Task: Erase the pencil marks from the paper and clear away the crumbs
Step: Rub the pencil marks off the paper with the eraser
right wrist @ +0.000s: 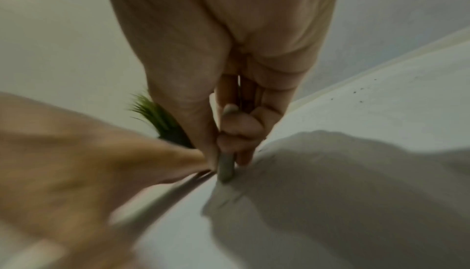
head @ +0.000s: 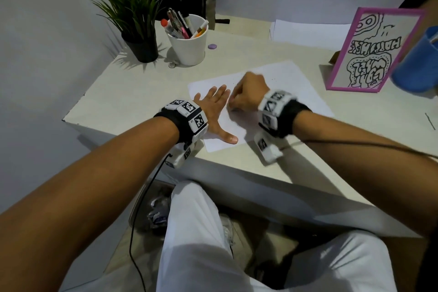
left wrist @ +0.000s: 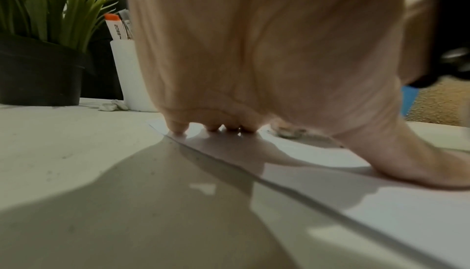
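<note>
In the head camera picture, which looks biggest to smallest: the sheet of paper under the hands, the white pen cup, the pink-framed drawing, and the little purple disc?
1. Sheet of paper
2. Pink-framed drawing; it stands tilted and nearer the edge of the picture, so its lead over the cup is unsure
3. White pen cup
4. Purple disc, clearly smallest

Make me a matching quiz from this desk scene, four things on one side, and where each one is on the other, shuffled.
Things:
1. eraser
2. left hand
3. potted plant
4. pink-framed drawing

Places:
A. far left corner of the desk
B. pinched in the right hand
C. standing at the desk's right side
D. flat on the paper

Pairs: 1-B, 2-D, 3-A, 4-C
</note>
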The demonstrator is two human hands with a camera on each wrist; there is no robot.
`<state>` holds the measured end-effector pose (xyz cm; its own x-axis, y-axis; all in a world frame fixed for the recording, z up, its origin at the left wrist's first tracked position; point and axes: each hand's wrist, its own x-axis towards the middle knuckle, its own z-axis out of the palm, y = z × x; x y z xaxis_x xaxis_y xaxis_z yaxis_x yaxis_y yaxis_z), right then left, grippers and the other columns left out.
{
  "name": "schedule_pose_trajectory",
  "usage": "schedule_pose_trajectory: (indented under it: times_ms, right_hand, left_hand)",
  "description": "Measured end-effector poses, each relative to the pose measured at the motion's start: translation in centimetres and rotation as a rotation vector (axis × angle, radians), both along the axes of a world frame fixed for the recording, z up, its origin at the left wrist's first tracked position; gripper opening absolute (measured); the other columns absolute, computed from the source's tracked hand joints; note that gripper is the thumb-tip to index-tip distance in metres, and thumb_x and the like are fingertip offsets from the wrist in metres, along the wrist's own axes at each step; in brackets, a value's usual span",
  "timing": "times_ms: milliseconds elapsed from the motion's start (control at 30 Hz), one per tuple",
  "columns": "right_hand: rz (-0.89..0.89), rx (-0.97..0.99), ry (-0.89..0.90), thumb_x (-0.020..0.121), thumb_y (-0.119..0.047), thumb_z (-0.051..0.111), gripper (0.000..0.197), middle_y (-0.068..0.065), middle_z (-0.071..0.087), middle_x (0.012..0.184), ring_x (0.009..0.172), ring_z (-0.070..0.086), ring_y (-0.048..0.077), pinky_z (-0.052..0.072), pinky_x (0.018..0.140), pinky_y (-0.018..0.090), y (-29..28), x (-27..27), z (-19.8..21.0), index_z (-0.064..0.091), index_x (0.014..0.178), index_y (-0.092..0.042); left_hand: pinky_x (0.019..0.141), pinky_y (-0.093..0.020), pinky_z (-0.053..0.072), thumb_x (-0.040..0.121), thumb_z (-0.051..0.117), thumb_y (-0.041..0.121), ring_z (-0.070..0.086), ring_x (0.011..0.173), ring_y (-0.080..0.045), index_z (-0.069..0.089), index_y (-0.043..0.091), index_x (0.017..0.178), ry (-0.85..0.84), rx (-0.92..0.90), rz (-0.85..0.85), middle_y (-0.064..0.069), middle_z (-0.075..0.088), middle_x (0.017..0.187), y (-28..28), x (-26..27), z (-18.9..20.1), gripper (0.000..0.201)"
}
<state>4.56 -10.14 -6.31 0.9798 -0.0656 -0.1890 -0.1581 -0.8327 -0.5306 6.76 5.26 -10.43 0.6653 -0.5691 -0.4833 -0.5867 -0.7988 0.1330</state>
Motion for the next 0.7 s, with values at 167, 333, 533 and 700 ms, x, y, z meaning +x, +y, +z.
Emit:
schedule_pose_trajectory:
  times_ms: [167,333,533,700]
  right_hand:
    - [0.120,0.032,0.063,0.066,-0.019,0.085,0.011,-0.004,0.072,0.067,0.064,0.064,0.001,0.052,0.063,0.016,-0.2,-2.7,0.2,0.082,0.076,-0.016]
    - [-0.085,0.030,-0.051,0.068,-0.018,0.082,0.018,0.009,0.077,0.082,0.080,0.072,0.018,0.060,0.073,0.028,0.0,2.0,0.4,0.081,0.083,-0.008]
    - [0.018,0.062,0.073,0.064,-0.020,0.087,0.016,-0.001,0.074,0.071,0.072,0.069,0.007,0.055,0.064,0.020,0.0,-1.8,0.0,0.082,0.077,-0.013]
    - [-0.106,0.062,-0.012,0.064,-0.019,0.085,0.018,0.007,0.077,0.077,0.078,0.073,0.016,0.063,0.072,0.032,0.4,1.0,-0.1,0.081,0.079,-0.008]
  left_hand:
    - [0.118,-0.054,-0.005,0.053,0.052,0.094,-0.023,0.147,-0.023,-0.025,0.019,0.150,-0.013,0.005,-0.002,0.001,-0.031,0.158,0.1,-0.2,0.0,0.145]
    - [0.117,-0.056,-0.004,0.051,0.053,0.094,-0.022,0.147,-0.024,-0.026,0.019,0.150,-0.002,0.019,0.006,0.001,-0.030,0.158,0.0,-0.1,0.2,0.147]
    - [0.116,-0.053,-0.006,0.051,0.048,0.096,-0.023,0.147,-0.022,-0.026,0.017,0.150,-0.014,-0.013,-0.003,0.001,-0.031,0.157,0.2,-0.1,-0.3,0.146]
    - [0.118,-0.056,-0.005,0.053,0.053,0.093,-0.025,0.146,-0.023,-0.028,0.014,0.148,0.016,0.026,0.030,-0.003,-0.033,0.156,-0.1,0.0,0.3,0.148]
